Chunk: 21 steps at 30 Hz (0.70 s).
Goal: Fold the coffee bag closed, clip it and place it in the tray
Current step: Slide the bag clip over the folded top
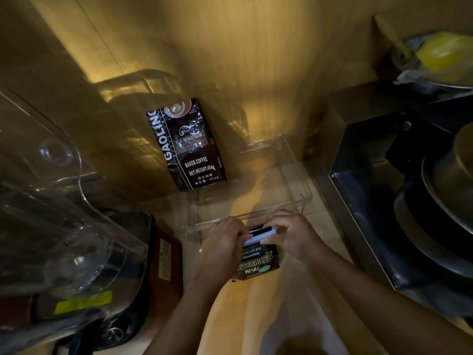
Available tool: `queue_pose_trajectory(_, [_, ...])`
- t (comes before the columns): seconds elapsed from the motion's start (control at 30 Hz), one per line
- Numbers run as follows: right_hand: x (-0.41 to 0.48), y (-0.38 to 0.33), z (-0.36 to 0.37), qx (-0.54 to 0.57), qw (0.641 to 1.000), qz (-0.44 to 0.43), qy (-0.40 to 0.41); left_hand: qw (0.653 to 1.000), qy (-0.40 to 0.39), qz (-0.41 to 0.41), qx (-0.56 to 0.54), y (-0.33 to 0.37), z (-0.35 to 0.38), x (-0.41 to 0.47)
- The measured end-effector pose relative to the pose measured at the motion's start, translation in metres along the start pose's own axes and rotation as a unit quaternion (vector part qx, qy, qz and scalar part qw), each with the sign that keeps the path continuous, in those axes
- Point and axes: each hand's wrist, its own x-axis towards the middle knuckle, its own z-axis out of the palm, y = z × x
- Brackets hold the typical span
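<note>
A small dark coffee bag [258,262] stands on the wooden counter just in front of the clear plastic tray [294,175]. A pale blue clip [261,235] runs across its folded top. My left hand [222,242] grips the bag's top left edge and the clip's left end. My right hand [294,234] pinches the clip's right end against the bag top. Whether the clip is fully snapped shut is hidden by my fingers.
A larger dark coffee bag [186,144] leans against the back wall behind the tray. A clear blender jug [58,226] on a dark base fills the left. A steel sink [384,213] with stacked pans lies at the right.
</note>
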Motion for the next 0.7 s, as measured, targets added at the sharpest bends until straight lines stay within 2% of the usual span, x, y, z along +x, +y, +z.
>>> queue_pose_trajectory(0.13, [-0.003,0.001,-0.002,0.047,0.999,0.009,-0.001,0.999,0.011,0.04,0.0,0.004,0.003,-0.001])
queue_pose_trajectory(0.27, [-0.003,-0.002,-0.001,0.046,0.999,-0.002,0.009,0.998,0.01,0.061,-0.002,0.002,0.004,0.001])
queue_pose_trajectory(0.47, [-0.002,-0.006,0.001,0.041,0.999,-0.013,0.02,0.994,-0.017,0.081,0.069,-0.001,0.007,0.0])
queue_pose_trajectory(0.7, [0.0,-0.012,0.0,0.036,0.999,-0.015,0.013,0.998,-0.018,0.025,0.053,0.006,0.011,0.007])
